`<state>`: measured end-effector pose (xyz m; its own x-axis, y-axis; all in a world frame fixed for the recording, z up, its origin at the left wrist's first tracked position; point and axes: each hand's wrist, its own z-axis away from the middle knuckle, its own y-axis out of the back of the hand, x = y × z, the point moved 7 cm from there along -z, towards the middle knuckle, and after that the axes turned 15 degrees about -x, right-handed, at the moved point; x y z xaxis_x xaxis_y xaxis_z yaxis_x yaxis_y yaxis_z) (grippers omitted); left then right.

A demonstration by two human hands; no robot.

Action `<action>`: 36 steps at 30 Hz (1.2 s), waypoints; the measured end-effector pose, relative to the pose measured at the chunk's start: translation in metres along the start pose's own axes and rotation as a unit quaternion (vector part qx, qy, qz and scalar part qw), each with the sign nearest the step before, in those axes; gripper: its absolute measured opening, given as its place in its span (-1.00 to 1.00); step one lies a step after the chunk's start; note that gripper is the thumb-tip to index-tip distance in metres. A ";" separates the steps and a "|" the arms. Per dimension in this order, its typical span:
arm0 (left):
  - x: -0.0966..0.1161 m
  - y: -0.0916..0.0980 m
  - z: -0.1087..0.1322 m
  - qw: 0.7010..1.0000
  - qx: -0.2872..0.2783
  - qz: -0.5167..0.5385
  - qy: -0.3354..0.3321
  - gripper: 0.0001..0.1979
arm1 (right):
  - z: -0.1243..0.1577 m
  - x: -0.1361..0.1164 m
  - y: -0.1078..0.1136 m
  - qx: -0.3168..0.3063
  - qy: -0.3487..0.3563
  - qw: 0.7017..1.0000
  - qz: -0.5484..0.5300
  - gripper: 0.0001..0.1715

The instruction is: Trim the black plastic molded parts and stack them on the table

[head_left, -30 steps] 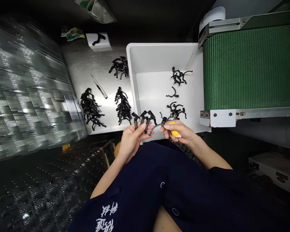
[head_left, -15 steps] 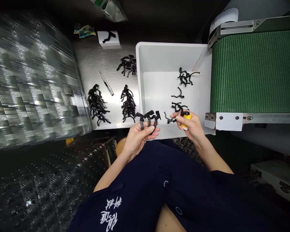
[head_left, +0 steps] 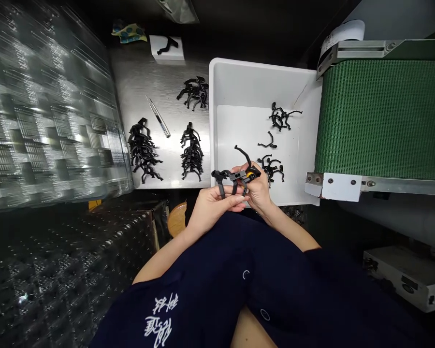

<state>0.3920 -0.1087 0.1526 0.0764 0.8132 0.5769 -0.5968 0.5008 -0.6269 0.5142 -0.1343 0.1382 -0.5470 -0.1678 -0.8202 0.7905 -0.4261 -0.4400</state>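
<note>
My left hand (head_left: 217, 200) is shut on a black moulded plastic part (head_left: 232, 178), whose prongs point down and whose long curved arm rises up. My right hand (head_left: 257, 188) grips a yellow-handled tool (head_left: 251, 174), mostly hidden by my fingers, and presses against the same part. Both hands are close together above the front rim of a white plastic bin (head_left: 264, 63). Inside the bin lie a tangled cluster of black parts (head_left: 280, 117), a single part (head_left: 268, 141), and another cluster (head_left: 271, 168) right next to my right hand.
A steel table (head_left: 159, 72) left of the bin holds several piles of black parts (head_left: 191, 153), a slim craft knife (head_left: 158, 123) and a white card (head_left: 166, 47) bearing one part. A green conveyor belt (head_left: 384, 121) runs along the right.
My hands have come together over the bin's front rim. The right hand has moved left to the part in my left hand, and the part's long arm now points up.
</note>
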 end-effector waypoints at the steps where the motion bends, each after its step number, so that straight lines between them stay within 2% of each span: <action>1: 0.000 0.000 0.000 1.000 -0.006 0.002 0.000 -0.51 | -0.001 -0.001 0.000 0.002 0.002 1.000 0.002 -0.68; 6: 0.002 0.000 0.000 1.000 -0.014 0.010 -0.011 -0.48 | -0.004 0.000 0.000 0.009 0.006 1.000 -0.027 -0.62; 12: 0.007 -0.004 -0.001 0.999 -0.048 -0.006 -0.022 -0.43 | -0.003 0.001 0.001 0.038 0.024 0.999 -0.026 -0.61; 17: 0.008 -0.001 -0.002 0.998 -0.050 -0.030 -0.038 -0.48 | 0.000 -0.002 0.010 0.101 0.052 0.992 -0.060 -0.57; 25: 0.012 0.003 0.003 0.997 -0.040 -0.013 -0.058 -0.52 | -0.006 0.011 0.014 0.052 0.008 0.986 -0.157 -0.57; 36: 0.011 0.009 0.007 0.999 -0.017 -0.021 -0.038 -0.43 | -0.004 0.016 0.011 0.024 -0.024 0.985 -0.169 -0.47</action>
<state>0.3820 -0.0978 0.1572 0.0393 0.7676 0.6398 -0.5675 0.5441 -0.6179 0.5152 -0.1385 0.1184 -0.7893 -0.0502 -0.6119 0.5486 -0.5052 -0.6662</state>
